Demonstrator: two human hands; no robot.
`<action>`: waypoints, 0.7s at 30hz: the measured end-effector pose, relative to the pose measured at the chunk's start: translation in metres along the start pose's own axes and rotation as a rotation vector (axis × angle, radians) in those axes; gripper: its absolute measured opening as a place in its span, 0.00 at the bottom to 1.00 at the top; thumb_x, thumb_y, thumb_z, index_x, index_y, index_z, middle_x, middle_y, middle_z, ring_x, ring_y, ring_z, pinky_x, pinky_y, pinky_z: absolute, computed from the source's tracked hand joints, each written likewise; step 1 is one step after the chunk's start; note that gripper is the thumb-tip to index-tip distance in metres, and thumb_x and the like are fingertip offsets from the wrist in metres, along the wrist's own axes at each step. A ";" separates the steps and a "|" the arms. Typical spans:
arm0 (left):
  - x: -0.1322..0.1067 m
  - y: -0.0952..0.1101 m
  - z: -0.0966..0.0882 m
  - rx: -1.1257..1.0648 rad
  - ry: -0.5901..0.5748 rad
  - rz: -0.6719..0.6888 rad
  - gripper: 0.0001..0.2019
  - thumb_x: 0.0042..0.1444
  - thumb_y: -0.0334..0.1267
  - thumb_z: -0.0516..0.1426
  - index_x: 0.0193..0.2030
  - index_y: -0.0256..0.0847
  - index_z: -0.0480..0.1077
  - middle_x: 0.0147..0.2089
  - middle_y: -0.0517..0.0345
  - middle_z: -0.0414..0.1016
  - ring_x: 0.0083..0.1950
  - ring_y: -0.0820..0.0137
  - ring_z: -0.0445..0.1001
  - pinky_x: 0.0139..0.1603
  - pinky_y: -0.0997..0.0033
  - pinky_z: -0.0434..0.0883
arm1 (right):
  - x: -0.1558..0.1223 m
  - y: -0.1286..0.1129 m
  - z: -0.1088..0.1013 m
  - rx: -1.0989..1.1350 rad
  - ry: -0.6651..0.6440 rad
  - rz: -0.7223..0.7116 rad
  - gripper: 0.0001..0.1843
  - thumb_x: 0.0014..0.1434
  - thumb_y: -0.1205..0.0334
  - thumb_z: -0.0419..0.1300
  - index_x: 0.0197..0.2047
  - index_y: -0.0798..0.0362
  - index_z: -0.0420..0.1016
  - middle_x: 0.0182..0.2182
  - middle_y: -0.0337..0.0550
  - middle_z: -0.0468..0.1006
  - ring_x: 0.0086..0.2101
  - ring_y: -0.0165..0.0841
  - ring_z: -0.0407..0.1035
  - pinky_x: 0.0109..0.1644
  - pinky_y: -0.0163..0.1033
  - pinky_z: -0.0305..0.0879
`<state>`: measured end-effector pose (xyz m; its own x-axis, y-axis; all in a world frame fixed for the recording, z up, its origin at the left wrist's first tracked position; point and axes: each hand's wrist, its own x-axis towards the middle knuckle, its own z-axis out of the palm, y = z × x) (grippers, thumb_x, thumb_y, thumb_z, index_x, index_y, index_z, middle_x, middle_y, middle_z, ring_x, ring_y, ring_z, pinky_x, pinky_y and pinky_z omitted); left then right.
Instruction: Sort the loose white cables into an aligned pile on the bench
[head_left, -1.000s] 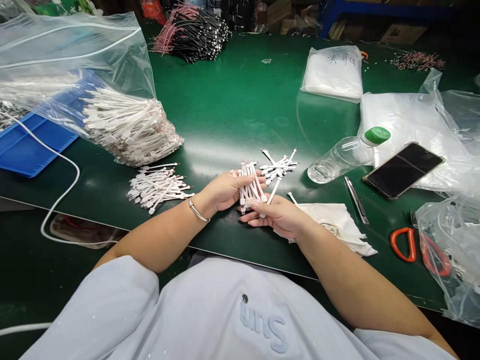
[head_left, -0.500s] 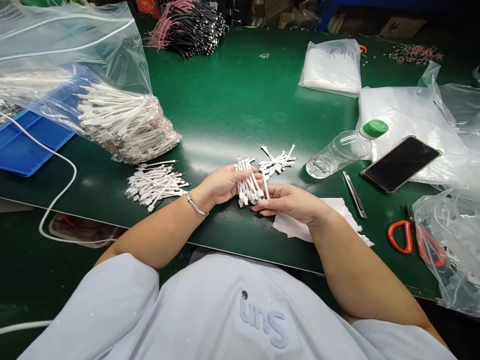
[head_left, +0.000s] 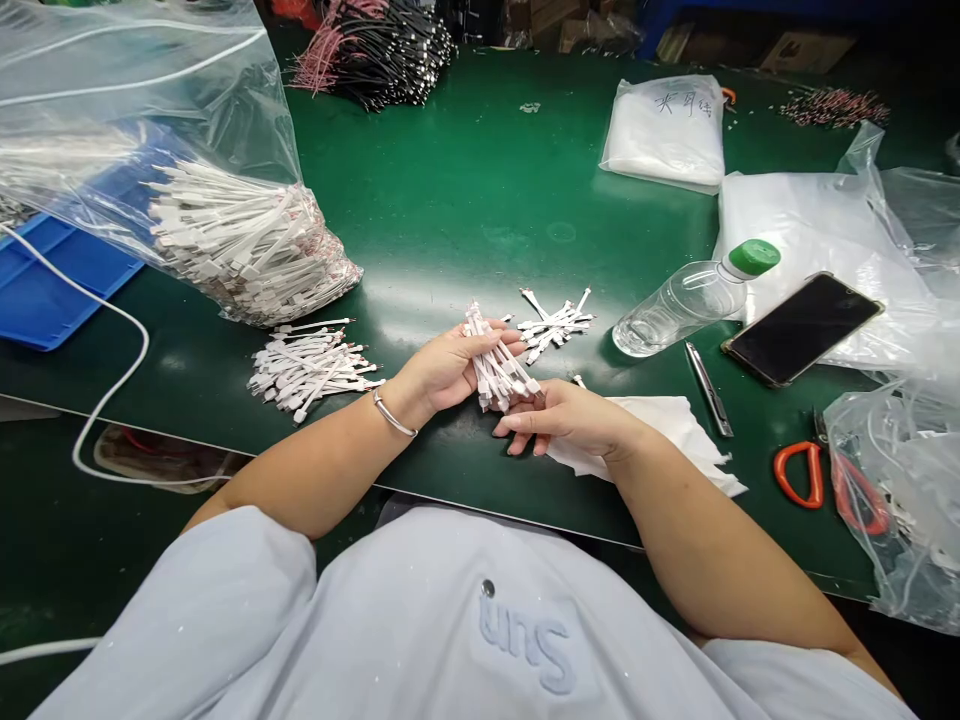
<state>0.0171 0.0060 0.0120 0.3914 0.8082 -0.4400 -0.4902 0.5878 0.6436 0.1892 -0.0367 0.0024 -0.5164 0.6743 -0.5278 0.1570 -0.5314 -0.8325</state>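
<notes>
A bundle of short white cables with plug ends [head_left: 499, 365] rests in my left hand [head_left: 450, 365], which is closed around it, thumb on top. My right hand [head_left: 566, 420] is at the near end of the bundle, fingers partly spread and touching or almost touching the plugs. A small cable tip [head_left: 579, 381] shows just behind the right hand; whether that hand holds it is unclear. Just beyond my hands lies a small loose pile of the same white cables [head_left: 555, 325]. Left of my left wrist is a larger cable pile [head_left: 307, 370].
A clear bag of white cables [head_left: 247, 245] leans by a blue tray [head_left: 67, 280]. On the right are a bottle [head_left: 675, 310], phone [head_left: 802, 328], utility knife [head_left: 709, 390], orange-handled cutting tool [head_left: 799, 475] and plastic bags [head_left: 817, 250]. White paper [head_left: 675, 440] lies beside my right wrist.
The single cable that stood upright at my right fingers is no longer there. My right hand has dropped slightly and its fingers have spread. The bundle in my left hand has tilted.
</notes>
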 end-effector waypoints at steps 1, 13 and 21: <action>0.000 0.001 0.001 -0.019 0.016 0.016 0.06 0.57 0.22 0.54 0.36 0.34 0.68 0.33 0.55 0.78 0.36 0.71 0.79 0.49 0.63 0.74 | 0.001 0.000 0.001 0.007 0.007 0.009 0.12 0.49 0.61 0.71 0.35 0.58 0.78 0.32 0.45 0.82 0.25 0.27 0.76 0.21 0.25 0.67; 0.000 0.000 0.001 -0.025 0.019 -0.015 0.07 0.58 0.22 0.53 0.40 0.34 0.69 0.37 0.52 0.79 0.39 0.68 0.80 0.54 0.57 0.72 | -0.001 -0.005 -0.005 -0.078 0.143 0.020 0.18 0.45 0.51 0.73 0.28 0.57 0.76 0.24 0.43 0.79 0.22 0.27 0.72 0.20 0.27 0.61; -0.001 0.000 0.001 -0.012 -0.011 -0.029 0.08 0.57 0.24 0.53 0.42 0.33 0.71 0.38 0.50 0.78 0.40 0.67 0.79 0.57 0.55 0.71 | 0.001 -0.004 -0.012 -0.099 0.347 -0.184 0.19 0.48 0.46 0.68 0.28 0.56 0.75 0.25 0.41 0.78 0.20 0.24 0.66 0.20 0.31 0.50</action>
<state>0.0172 0.0047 0.0127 0.4141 0.7903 -0.4516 -0.4880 0.6115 0.6228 0.1982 -0.0279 0.0034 -0.2311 0.8957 -0.3799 0.1777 -0.3450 -0.9216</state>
